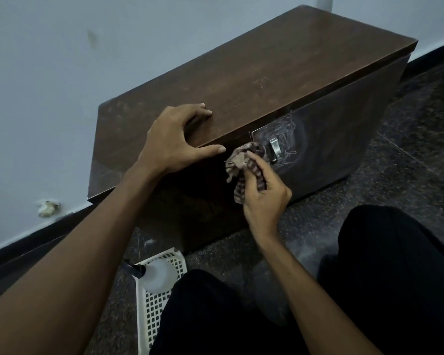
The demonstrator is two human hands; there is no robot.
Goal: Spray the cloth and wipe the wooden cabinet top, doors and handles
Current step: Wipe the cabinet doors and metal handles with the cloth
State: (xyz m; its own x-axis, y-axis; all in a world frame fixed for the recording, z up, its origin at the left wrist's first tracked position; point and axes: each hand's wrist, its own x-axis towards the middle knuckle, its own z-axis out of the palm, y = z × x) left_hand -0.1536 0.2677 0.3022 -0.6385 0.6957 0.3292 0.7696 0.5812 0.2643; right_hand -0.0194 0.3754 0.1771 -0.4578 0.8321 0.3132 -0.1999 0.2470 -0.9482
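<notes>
Nearest me, below my left forearm, the spray bottle [156, 276] lies in the white basket [151, 321], so I judge the spraying done. My right hand [264, 198] grips the bunched striped cloth [242, 166], pressing it to the cabinet front just left of the metal handle [274, 147]. My left hand [174, 139] rests open on the front edge above it, thumb stretched along the edge. Beyond my right hand, the door [349, 129] shows pale scribbles around the handle, not yet wiped off. Beyond my left hand, the cabinet top [267, 73] looks smudged in places; I think it needs more wiping.
</notes>
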